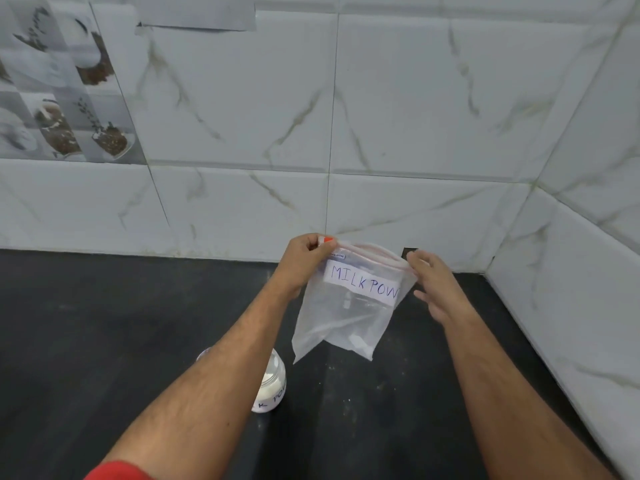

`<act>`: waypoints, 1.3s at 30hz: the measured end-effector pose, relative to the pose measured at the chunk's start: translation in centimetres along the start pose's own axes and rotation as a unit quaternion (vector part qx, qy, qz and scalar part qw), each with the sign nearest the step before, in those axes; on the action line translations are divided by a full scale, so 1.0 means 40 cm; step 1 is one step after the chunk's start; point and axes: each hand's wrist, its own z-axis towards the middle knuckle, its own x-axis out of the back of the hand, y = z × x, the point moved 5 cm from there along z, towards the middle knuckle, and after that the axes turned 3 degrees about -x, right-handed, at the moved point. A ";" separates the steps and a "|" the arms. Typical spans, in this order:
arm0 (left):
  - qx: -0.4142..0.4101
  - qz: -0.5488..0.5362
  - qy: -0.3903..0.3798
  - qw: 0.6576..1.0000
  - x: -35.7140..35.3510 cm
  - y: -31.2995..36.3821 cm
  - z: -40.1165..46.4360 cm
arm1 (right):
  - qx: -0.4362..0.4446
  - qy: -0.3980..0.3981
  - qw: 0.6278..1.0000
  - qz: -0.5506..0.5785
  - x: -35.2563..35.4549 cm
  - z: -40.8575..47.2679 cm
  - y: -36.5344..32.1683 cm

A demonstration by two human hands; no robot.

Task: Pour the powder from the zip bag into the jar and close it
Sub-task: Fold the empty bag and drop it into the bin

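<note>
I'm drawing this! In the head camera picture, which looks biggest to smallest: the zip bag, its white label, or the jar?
1. zip bag
2. jar, though an arm hides part of it
3. white label, close to the jar's visible part, so that order is unsure

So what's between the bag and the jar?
Nothing but air and bare black counter. In the head view the zip bag hangs from both hands above and right of the jar.

The bag (346,306) is clear with a red slider (328,240) and a white label (363,284) (blue handwriting). The jar (272,382) is clear, with white powder. The counter (104,323) is black; the tiles (398,116) are white, veined grey-beige. The sleeve (117,471) is red.
</note>
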 end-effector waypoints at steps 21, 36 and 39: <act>0.141 -0.129 0.110 0.975 0.032 -0.164 -0.063 | 0.031 0.070 0.996 0.037 0.004 0.022 0.033; 0.183 0.105 0.099 0.972 -0.097 -0.381 -0.234 | -0.148 0.063 0.987 0.029 0.051 -0.023 0.270; 0.234 0.244 0.061 0.939 -0.087 -0.408 -0.268 | -0.130 0.079 0.988 -0.013 0.059 -0.026 0.263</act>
